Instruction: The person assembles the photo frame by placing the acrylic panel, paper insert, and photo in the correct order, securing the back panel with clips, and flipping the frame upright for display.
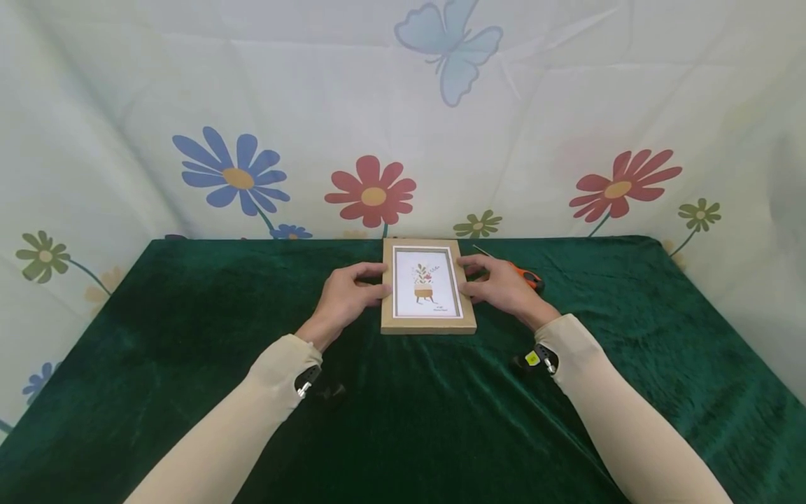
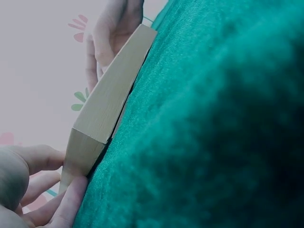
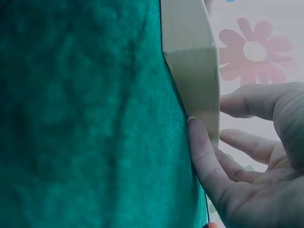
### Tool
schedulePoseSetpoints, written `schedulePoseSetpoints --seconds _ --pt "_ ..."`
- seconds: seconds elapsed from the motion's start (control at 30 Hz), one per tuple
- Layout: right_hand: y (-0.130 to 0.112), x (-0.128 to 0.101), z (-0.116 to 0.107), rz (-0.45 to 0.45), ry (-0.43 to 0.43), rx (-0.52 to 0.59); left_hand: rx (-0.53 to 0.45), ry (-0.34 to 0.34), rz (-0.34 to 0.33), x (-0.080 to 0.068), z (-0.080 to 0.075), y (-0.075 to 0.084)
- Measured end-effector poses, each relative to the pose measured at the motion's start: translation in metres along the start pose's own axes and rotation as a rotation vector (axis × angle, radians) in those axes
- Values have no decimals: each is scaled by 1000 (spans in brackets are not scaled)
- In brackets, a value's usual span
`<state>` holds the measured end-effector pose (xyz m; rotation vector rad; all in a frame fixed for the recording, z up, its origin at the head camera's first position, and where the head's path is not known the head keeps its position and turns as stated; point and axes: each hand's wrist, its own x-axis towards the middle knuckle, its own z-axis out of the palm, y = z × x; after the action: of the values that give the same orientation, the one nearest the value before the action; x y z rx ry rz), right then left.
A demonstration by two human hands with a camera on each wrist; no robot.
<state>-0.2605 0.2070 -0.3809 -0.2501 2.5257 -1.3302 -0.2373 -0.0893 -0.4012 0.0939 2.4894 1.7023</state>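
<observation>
A light-wood picture frame (image 1: 428, 325), with a potted-plant print behind its white mat, lies face up on the green cloth. At its left side is my left hand (image 1: 348, 294); the fingertips touch that edge. My right hand (image 1: 500, 285) meets the opposite edge the same way. In the left wrist view, extended fingers (image 2: 71, 202) reach the frame's thick side (image 2: 85, 147), low by the cloth. The right wrist view has one finger (image 3: 202, 147) along the bottom of the frame's side (image 3: 194, 78), others against its upper edge.
Partly behind my right hand lies a tool with an orange-and-black handle (image 1: 531, 278) and a thin metal shaft (image 1: 483, 250). Green velvet cloth (image 1: 403, 420) covers the table. A white curtain with flowers (image 1: 283, 84) hangs right behind the table's far edge.
</observation>
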Motion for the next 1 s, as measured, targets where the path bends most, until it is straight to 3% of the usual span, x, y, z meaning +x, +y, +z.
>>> schedulePoseSetpoints --seconds 0.47,1.0 --pt "7 2 7 -27 -12 15 12 1 -1 -4 -1 -8" --pt "11 8 8 -41 -15 35 20 19 9 3 1 -14"
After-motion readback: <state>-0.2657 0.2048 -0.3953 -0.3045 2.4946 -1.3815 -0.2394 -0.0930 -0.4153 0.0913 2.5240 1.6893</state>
